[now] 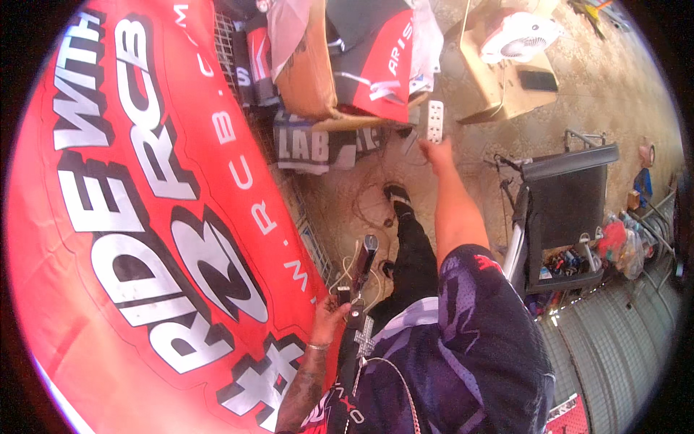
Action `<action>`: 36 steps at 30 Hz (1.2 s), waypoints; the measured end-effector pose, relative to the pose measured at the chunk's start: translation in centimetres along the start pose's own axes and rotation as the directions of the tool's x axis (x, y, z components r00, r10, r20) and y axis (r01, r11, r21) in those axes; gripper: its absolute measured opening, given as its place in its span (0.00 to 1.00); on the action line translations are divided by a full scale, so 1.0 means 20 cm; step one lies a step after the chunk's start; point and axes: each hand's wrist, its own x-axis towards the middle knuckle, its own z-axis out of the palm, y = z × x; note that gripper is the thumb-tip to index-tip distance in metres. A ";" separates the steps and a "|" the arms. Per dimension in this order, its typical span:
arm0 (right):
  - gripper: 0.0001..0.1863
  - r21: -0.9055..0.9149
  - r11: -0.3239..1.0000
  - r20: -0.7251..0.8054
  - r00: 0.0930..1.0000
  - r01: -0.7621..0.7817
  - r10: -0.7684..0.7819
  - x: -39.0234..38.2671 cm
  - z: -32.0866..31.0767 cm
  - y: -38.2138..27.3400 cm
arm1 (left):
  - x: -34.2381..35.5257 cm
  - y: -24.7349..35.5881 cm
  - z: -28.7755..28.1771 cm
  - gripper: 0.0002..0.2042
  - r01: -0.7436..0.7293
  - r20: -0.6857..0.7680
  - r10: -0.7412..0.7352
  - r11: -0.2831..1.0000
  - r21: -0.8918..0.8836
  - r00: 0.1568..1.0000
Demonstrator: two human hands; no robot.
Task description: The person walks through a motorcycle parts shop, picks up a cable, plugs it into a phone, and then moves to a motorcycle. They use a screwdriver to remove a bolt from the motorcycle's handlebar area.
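Observation:
My right hand (437,153) reaches forward and is closed around the near end of a white power strip (435,116) with several sockets. The strip is held above the tiled floor, close to the open cardboard box. Low and to the left, my left hand (330,318) pinches a small black plug-like piece (344,294); its exact kind is too small to make out. Beside it stands a dark, long, narrow object (366,257), with loops of pale cable (345,269) around it. A cross pendant (365,335) hangs at my chest.
A big red banner (238,239) fills the left side. Ahead, a cardboard box (303,79) holds dark and red fabric. A white fan (522,36) and a phone (537,80) rest on a wooden stand (499,90). To the right is a folding chair (567,195).

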 end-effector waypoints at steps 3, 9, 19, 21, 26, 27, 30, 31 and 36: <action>0.32 -0.095 0.978 0.219 0.962 0.186 -0.162 -0.12 -0.01 -0.38 | 0.12 0.21 0.01 0.10 0.024 0.005 -0.024 1.000 -0.014 1.000; 0.29 0.129 0.975 0.488 0.844 0.182 -0.222 -0.48 0.07 -0.93 | 0.29 0.65 0.07 0.15 -0.281 0.126 0.270 0.956 0.081 0.955; 0.25 0.390 0.918 0.738 0.621 -0.071 -0.266 -1.28 0.09 -1.11 | 0.14 1.23 0.17 0.16 -0.539 0.202 0.519 0.840 0.059 0.831; 0.28 0.317 0.948 0.772 0.583 -0.008 -0.253 -1.47 0.04 -1.15 | 0.09 1.29 0.16 0.17 -0.579 0.240 0.553 0.814 0.045 0.798; 0.44 0.218 0.918 0.829 0.434 0.332 -0.354 -1.79 -0.08 -1.31 | -0.03 1.37 0.14 0.13 -0.564 0.416 0.532 0.824 -0.056 0.737; 0.43 0.170 0.914 0.832 0.443 0.369 -0.334 -1.83 -0.10 -1.34 | -0.05 1.38 0.15 0.13 -0.586 0.433 0.540 0.810 -0.033 0.722; 0.40 0.066 0.898 0.836 0.466 0.436 -0.288 -1.88 -0.16 -1.38 | -0.12 1.43 0.17 0.14 -0.635 0.477 0.543 0.772 0.040 0.691; 0.39 0.055 0.888 0.829 0.475 0.457 -0.296 -1.87 -0.17 -1.40 | -0.13 1.45 0.18 0.14 -0.637 0.487 0.544 0.770 0.033 0.683; 0.37 0.108 0.855 0.832 0.425 0.507 -0.357 -1.73 -0.22 -1.46 | -0.22 1.56 0.32 0.16 -0.633 0.487 0.537 0.773 0.044 0.689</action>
